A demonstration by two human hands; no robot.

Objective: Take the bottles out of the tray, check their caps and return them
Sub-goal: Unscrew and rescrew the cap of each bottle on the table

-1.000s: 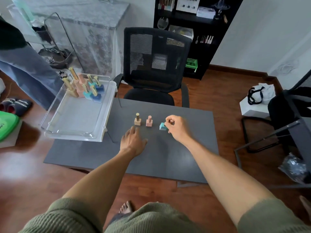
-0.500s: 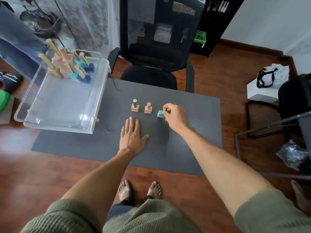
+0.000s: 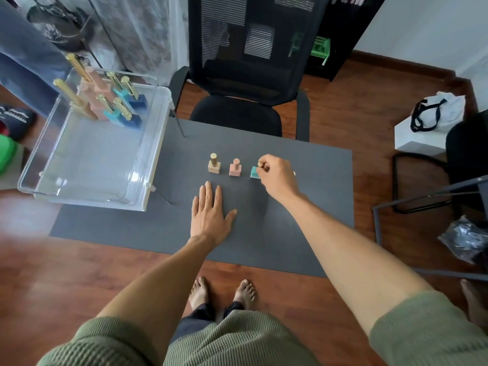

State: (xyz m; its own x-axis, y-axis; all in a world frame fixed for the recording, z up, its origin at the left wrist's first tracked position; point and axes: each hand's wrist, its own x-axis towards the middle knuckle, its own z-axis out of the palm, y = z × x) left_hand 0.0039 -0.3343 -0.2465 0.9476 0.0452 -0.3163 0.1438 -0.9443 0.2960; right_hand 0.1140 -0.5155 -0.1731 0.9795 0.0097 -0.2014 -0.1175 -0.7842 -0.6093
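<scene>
Three small bottles stand in a row on the grey table (image 3: 303, 233): a beige bottle (image 3: 214, 164) with a gold cap, a pink bottle (image 3: 235, 167) with a pink cap, and a teal bottle (image 3: 254, 172). My right hand (image 3: 277, 177) is closed on the teal bottle's gold cap, hiding most of the bottle. My left hand (image 3: 211, 212) lies flat on the table, fingers apart, just in front of the beige and pink bottles. The clear tray (image 3: 92, 165) at the table's left end holds several more bottles with gold caps in its far corner.
A black mesh chair (image 3: 250, 83) stands behind the table. Another person's jeans-clad leg (image 3: 23, 67) is at the far left. A white box with a bag (image 3: 433, 120) and a black chair frame (image 3: 427, 196) stand to the right. My bare feet show below the table edge.
The view has tilted further down. My left hand has flattened on the table with fingers spread. My right hand stays on the teal bottle's cap.
</scene>
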